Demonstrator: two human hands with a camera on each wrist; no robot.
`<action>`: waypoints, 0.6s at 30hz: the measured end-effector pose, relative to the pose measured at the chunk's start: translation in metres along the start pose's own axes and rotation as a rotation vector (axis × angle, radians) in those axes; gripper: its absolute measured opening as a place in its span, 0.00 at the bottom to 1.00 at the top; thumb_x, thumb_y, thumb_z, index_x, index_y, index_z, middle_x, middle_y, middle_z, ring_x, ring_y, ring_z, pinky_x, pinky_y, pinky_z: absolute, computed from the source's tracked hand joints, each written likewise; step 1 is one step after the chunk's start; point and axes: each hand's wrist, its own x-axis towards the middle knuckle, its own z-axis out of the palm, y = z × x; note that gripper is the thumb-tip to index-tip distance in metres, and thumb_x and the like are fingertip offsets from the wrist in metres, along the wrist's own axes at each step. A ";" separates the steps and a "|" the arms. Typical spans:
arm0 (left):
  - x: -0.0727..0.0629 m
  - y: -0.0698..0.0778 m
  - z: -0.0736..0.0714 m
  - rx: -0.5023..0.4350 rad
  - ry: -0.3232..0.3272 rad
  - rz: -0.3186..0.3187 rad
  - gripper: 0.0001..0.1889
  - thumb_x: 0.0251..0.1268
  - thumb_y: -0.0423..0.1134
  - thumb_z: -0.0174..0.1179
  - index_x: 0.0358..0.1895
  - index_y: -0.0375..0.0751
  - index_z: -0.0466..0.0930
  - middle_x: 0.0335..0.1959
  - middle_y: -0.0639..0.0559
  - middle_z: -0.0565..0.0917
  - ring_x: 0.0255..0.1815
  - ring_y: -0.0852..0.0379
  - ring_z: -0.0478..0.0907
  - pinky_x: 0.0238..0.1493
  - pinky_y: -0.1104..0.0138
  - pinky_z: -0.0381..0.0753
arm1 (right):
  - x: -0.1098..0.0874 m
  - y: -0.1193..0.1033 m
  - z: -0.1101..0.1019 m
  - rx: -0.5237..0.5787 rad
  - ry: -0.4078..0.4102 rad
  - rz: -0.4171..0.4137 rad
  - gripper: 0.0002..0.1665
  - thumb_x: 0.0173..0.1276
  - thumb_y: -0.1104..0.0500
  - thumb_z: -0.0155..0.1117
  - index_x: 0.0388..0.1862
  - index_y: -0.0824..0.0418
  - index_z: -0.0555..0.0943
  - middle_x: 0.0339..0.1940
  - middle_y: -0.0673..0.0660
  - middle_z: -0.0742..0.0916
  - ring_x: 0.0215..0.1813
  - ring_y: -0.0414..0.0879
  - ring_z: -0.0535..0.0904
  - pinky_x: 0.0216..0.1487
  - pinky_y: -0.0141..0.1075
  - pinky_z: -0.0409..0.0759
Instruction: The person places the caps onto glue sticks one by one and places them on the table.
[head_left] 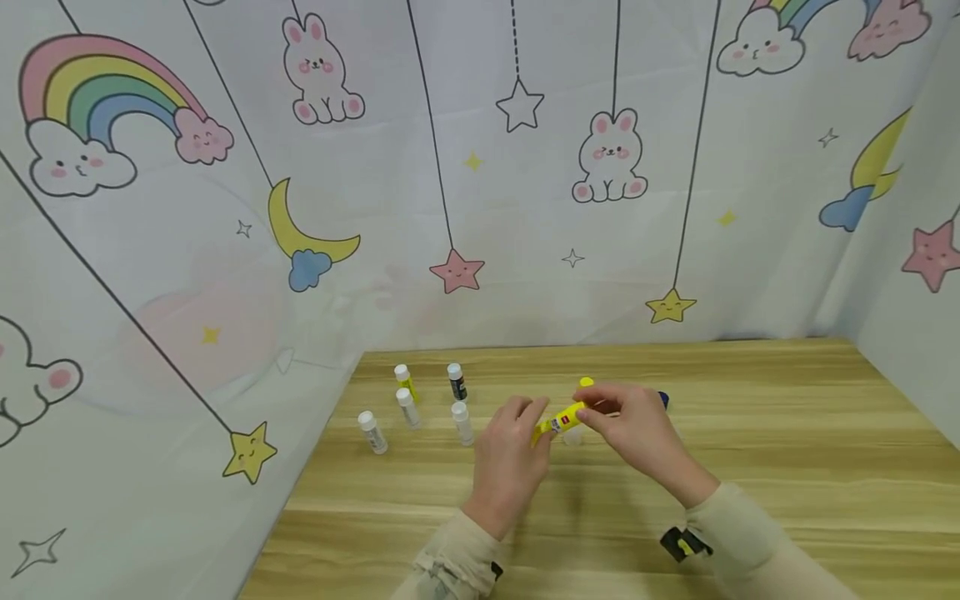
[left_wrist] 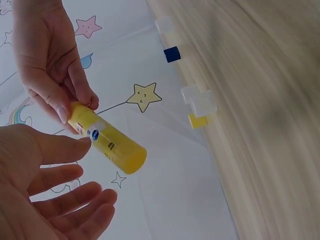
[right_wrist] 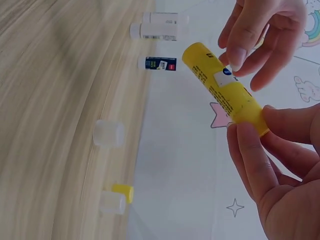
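A yellow glue stick (head_left: pixel 567 418) is held tilted above the table. My right hand (head_left: pixel 637 429) pinches it by one end between thumb and fingers, as the right wrist view shows with the glue stick (right_wrist: pixel 225 87) close up. Beside the other end is my left hand (head_left: pixel 510 467). In the left wrist view this left hand (left_wrist: pixel 45 185) has its fingers spread and relaxed, with the thumb tip close along the stick. Printed text and a small white patch show on the yellow barrel.
At the table's left stand several glue sticks: white ones (head_left: pixel 372 433), a dark-labelled one (head_left: pixel 457 382) and a yellow one (head_left: pixel 406 383). Loose caps lie near the right hand: yellow (head_left: pixel 587 382), dark blue (head_left: pixel 663 400) and translucent (right_wrist: pixel 108 133). A printed curtain (head_left: pixel 510 308) hangs behind the table.
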 end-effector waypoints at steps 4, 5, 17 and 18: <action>0.000 -0.004 0.000 -0.020 0.035 -0.005 0.22 0.54 0.36 0.78 0.54 0.42 0.85 0.44 0.51 0.83 0.39 0.56 0.81 0.35 0.67 0.83 | -0.004 0.003 -0.003 -0.021 -0.010 -0.013 0.12 0.63 0.62 0.75 0.46 0.53 0.89 0.43 0.49 0.89 0.38 0.42 0.86 0.33 0.31 0.83; 0.000 -0.005 0.000 -0.024 0.044 -0.003 0.22 0.54 0.36 0.77 0.54 0.42 0.85 0.44 0.51 0.83 0.39 0.56 0.81 0.36 0.67 0.83 | -0.005 0.004 -0.004 -0.025 -0.014 -0.014 0.12 0.63 0.62 0.75 0.46 0.53 0.89 0.43 0.49 0.89 0.38 0.42 0.86 0.34 0.31 0.83; 0.004 -0.027 -0.002 -0.043 0.177 -0.023 0.18 0.54 0.32 0.76 0.50 0.39 0.86 0.41 0.48 0.83 0.37 0.51 0.82 0.34 0.61 0.83 | -0.022 0.017 -0.012 -0.080 -0.036 0.016 0.13 0.63 0.63 0.75 0.47 0.55 0.88 0.41 0.48 0.89 0.39 0.41 0.85 0.37 0.32 0.84; 0.005 -0.028 -0.003 -0.047 0.182 -0.027 0.18 0.54 0.32 0.76 0.50 0.39 0.86 0.41 0.47 0.83 0.38 0.50 0.82 0.35 0.60 0.84 | -0.024 0.018 -0.013 -0.081 -0.044 0.017 0.13 0.63 0.63 0.75 0.47 0.55 0.88 0.42 0.48 0.89 0.39 0.41 0.85 0.37 0.32 0.84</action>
